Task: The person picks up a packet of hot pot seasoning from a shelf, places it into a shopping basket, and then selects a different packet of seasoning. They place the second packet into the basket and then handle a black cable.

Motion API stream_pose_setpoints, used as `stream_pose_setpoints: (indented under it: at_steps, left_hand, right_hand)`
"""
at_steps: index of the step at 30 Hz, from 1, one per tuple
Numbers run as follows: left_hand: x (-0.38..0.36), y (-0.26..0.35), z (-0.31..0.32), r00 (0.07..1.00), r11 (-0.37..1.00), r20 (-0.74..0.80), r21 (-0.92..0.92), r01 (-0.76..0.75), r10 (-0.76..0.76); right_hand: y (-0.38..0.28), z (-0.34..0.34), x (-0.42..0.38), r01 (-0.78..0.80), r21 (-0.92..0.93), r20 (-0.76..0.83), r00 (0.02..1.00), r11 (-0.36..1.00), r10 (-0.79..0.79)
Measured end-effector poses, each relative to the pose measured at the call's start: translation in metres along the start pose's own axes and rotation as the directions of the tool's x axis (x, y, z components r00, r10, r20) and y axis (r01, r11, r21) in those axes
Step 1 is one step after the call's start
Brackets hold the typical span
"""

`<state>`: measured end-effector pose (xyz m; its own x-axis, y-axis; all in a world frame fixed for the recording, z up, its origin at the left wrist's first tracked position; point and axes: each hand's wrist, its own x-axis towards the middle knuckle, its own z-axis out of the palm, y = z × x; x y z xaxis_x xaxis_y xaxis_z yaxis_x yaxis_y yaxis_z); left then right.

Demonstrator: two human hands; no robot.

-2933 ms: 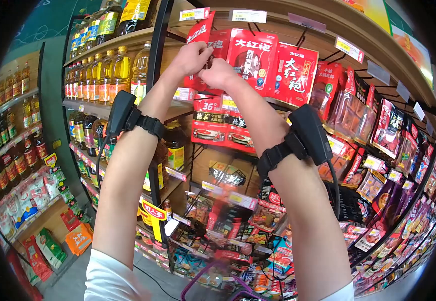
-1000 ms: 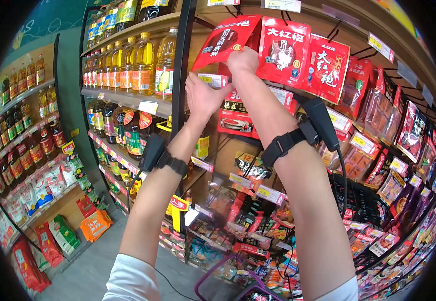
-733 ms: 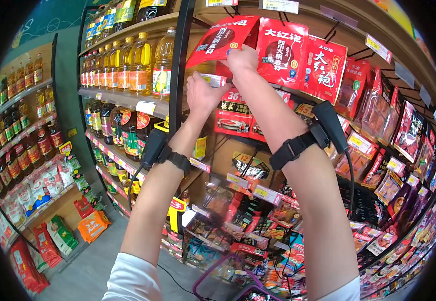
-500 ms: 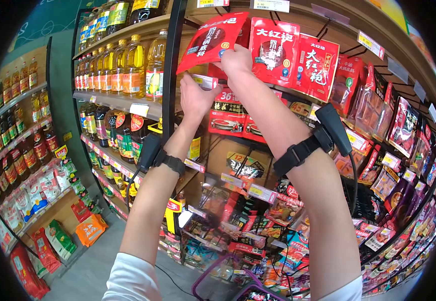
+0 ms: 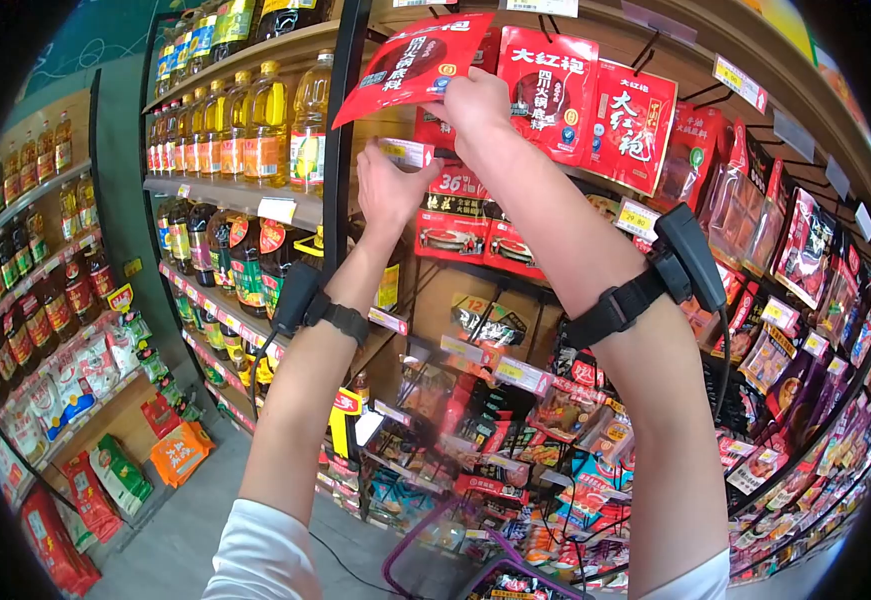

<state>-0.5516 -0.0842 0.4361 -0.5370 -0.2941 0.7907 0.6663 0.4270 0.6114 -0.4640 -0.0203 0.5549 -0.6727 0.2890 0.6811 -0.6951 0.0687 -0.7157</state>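
Pinching the red packet [image 5: 410, 65], up near 12 o'clock, by its 4 o'clock edge with your right hand [image 5: 475, 105], hold it snugly without squashing it, and mind that your open left hand [image 5: 392, 190], below it at 6 o'clock, doesn't bend the price tag [image 5: 402, 152].

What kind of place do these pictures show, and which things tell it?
Most likely a supermarket or grocery shop: bottles of cooking oil stand in rows, red hotpot-base pouches hang side by side on display, and price tags are fixed all along the racks.
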Motion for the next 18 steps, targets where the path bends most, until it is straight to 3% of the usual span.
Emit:
stream_pose_setpoints:
  at_steps: [10,14,17,18]
  left_hand:
    - [0.014,-0.001,-0.01,0.98,0.999,0.194,0.026,0.026,-0.03]
    - [0.009,-0.004,-0.008,0.99,0.999,0.142,0.051,-0.02,0.013]
    - [0.006,-0.005,-0.008,0.996,0.998,0.083,0.051,-0.028,0.023]
    - [0.003,-0.007,-0.008,0.998,0.998,0.046,0.041,-0.039,0.037]
  right_hand:
    - [-0.017,0.003,-0.012,-0.021,0.102,0.053,0.998,0.995,0.016]
    - [-0.019,0.004,-0.007,0.004,0.09,0.074,0.997,0.996,-0.01]
    - [0.017,0.008,0.033,0.136,-0.092,-0.127,0.981,0.986,-0.147]
    - [0.015,0.009,0.031,0.14,-0.109,-0.118,0.981,0.984,-0.152]
